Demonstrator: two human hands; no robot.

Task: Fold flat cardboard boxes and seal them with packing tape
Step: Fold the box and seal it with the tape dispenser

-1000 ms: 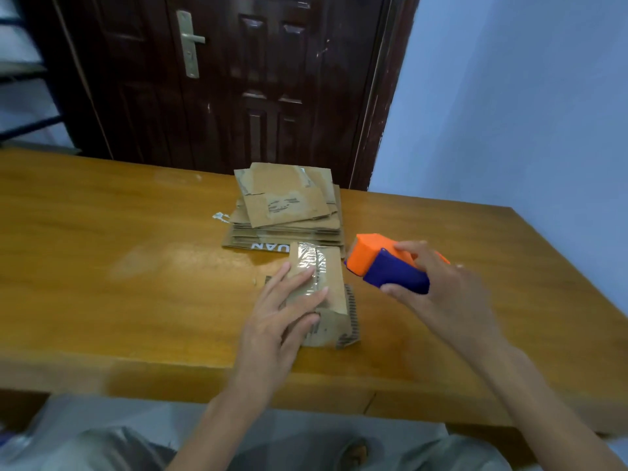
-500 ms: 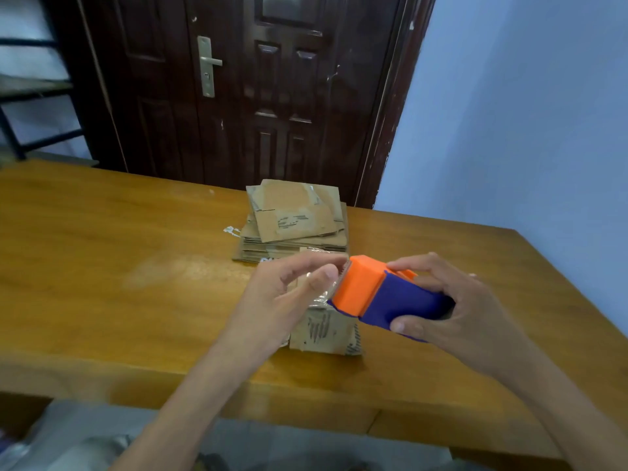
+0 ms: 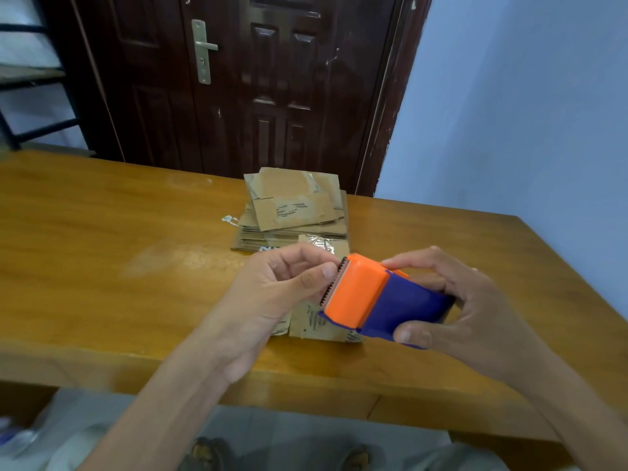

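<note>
1. In the head view, our right hand (image 3: 475, 311) grips the orange-and-blue plastic tape dispenser (image 3: 380, 300), thumb on its near blue side and fingers curled over the top, holding it above the table.
2. Our left hand (image 3: 272, 297) has thumb and forefinger pressed together at the dispenser's serrated orange edge; we cannot tell whether tape lies between them.
3. The small folded brown cardboard box (image 3: 316, 321), clear tape on its top, sits on the glossy wooden table (image 3: 102, 266) directly below both hands.
4. Just behind it lies a stack of flat brown cardboard boxes (image 3: 295, 212), before a dark brown panelled door (image 3: 238, 79).
</note>
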